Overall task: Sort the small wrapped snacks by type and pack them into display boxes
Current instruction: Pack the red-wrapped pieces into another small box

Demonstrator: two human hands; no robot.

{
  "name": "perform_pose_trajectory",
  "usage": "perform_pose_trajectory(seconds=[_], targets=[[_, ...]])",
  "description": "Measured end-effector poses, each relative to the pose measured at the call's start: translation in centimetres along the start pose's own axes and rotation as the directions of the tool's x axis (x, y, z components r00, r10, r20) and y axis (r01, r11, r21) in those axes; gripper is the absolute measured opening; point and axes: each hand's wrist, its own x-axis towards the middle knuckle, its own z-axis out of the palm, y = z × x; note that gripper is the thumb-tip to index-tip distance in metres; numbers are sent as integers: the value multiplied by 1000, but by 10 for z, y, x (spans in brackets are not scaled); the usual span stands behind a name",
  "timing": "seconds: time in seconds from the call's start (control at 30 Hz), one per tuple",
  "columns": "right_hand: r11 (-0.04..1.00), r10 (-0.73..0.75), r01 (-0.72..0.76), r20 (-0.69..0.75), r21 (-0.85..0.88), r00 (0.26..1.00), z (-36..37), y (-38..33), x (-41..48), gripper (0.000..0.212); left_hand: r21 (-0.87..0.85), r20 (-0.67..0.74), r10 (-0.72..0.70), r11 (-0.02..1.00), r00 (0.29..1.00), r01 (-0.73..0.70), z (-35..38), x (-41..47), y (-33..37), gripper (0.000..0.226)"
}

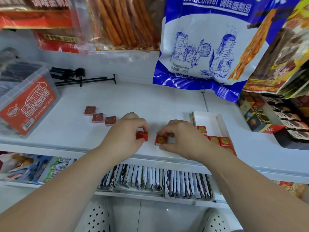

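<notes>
On the white shelf (150,101), my left hand (127,131) pinches a small red wrapped cube (142,136). Just to its right, my right hand (180,138) pinches another red cube with a gold round label (160,140). Three darker red-brown wrapped squares (97,118) lie in a diagonal row to the left of my hands. A white display box (215,121) stands right of my right hand, with several red gold-labelled cubes (219,141) in it.
A clear lidded tub with a red label (28,101) sits at the left. Black hooks (80,77) lie at the back. Snack bags (200,41) hang overhead. Boxes of dark wrapped snacks (274,118) stand at the right. Sachets (155,181) fill the lower shelf.
</notes>
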Motion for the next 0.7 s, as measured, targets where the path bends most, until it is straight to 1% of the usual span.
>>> perform_pose_trajectory(seconds=[0.1,0.17,0.3,0.37,0.4,0.5,0.57,0.6,0.7], targets=[[1000,13,-13,-15,-5,1000,0,1,0,30,29,-11,49,998,999,-49,0,-1,-1,26],[1000,23,-23,-18,-4,1000,0,2,0,30,10,7,63,998,998,-63,-1,-2,-1,25],[1000,25,-25,10,-7,1000,-2,2,0,29,-134,131,75,989,989,-57,-4,-5,-2,23],[1000,21,-21,25,7,999,-3,2,0,28,-173,185,91,983,978,-59,-4,-6,-3,23],[1000,19,-20,32,13,999,-3,2,-1,28,-174,190,86,983,978,-53,-4,-7,-4,24],[1000,17,-17,29,2,999,-2,3,0,34,-87,185,38,996,982,-22,-8,-6,-6,39],[1000,25,-24,28,-13,999,-2,3,-1,41,-23,213,30,999,977,-26,-10,-5,-6,51],[1000,22,-21,33,-17,999,-2,4,-1,41,-12,232,29,1000,972,-27,-11,-4,-6,55],[1000,-1,2,55,-11,999,-3,4,-4,33,-8,267,17,1000,964,-16,-11,-2,-4,51]])
